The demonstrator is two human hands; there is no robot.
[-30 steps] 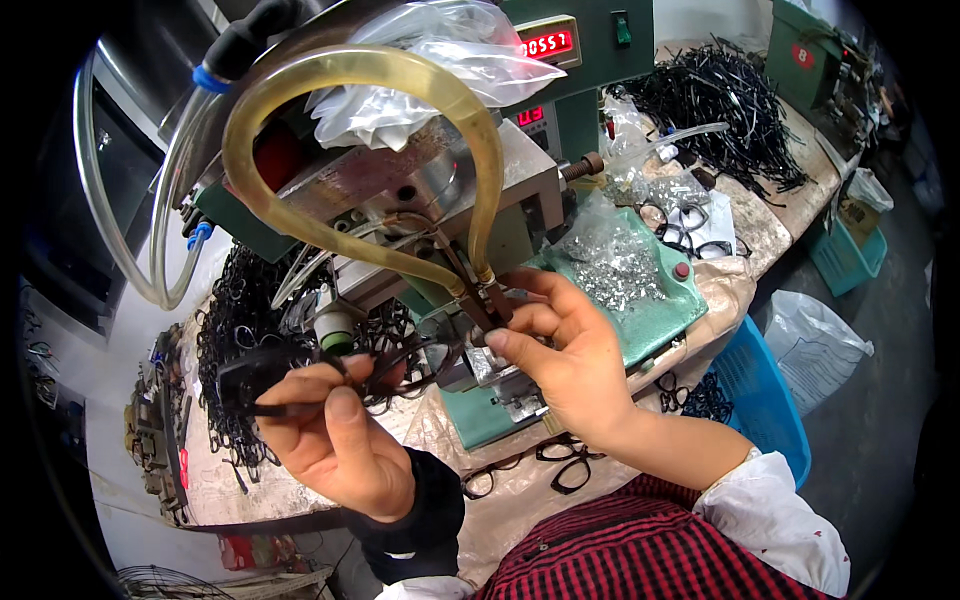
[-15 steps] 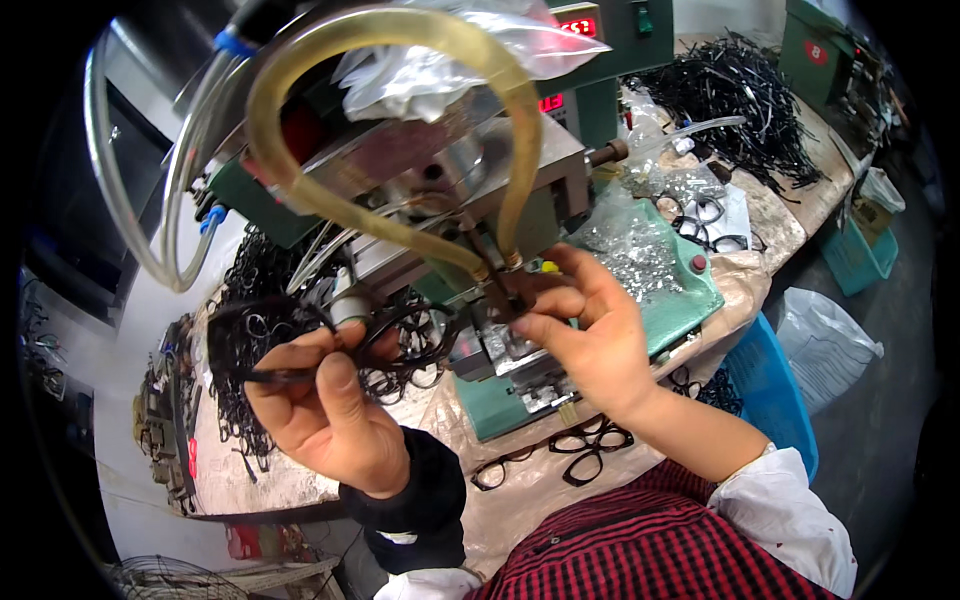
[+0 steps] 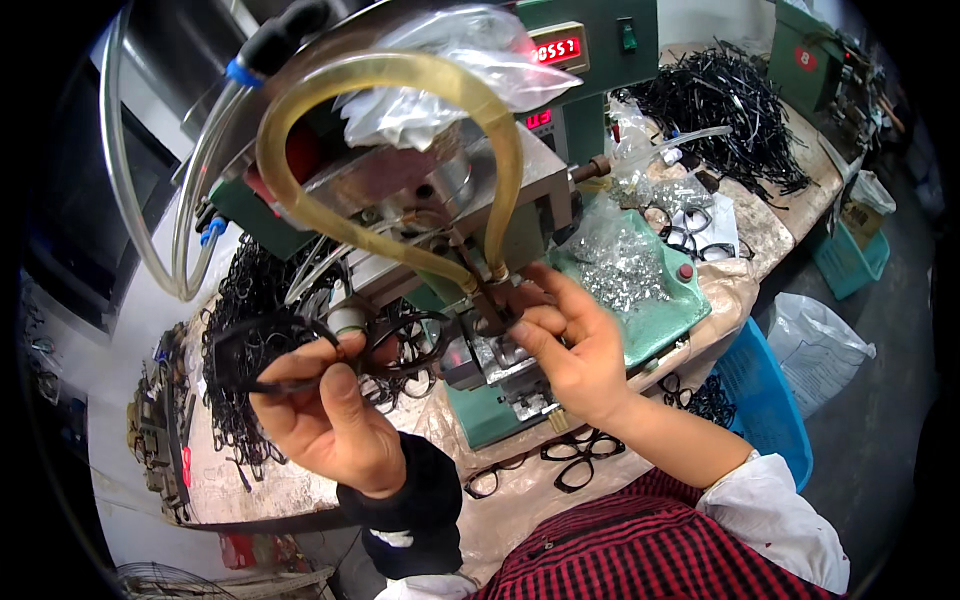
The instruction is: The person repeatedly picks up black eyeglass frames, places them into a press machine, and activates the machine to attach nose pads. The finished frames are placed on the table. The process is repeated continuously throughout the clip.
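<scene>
My left hand [image 3: 335, 420] pinches a black eyeglass frame [image 3: 442, 342] near its bridge. One rim of the frame reaches right, up to the metal clamp [image 3: 490, 350] of a bench machine [image 3: 548, 170]; the other rim is left of my fingers. My right hand [image 3: 580, 355] is closed at the same clamp, thumb and fingertips together beside the dark tool head [image 3: 490, 305]. Whatever lies between those fingertips is hidden. A yellowish hose [image 3: 400, 68] loops over the work and runs down to the tool head.
Right of the clamp, small shiny metal parts [image 3: 625, 285] lie on the green machine base [image 3: 675, 315]. Loose eyeglass frames [image 3: 575, 475] rest near the front edge. Black frames [image 3: 240, 300] heap up at left, dark strips [image 3: 720, 115] at back right. A blue basket [image 3: 765, 400] stands at right.
The whole view has shifted slightly. Both hands keep nearly the same place at the machine, the left still on the eyeglass frame and the right still closed at the clamp.
</scene>
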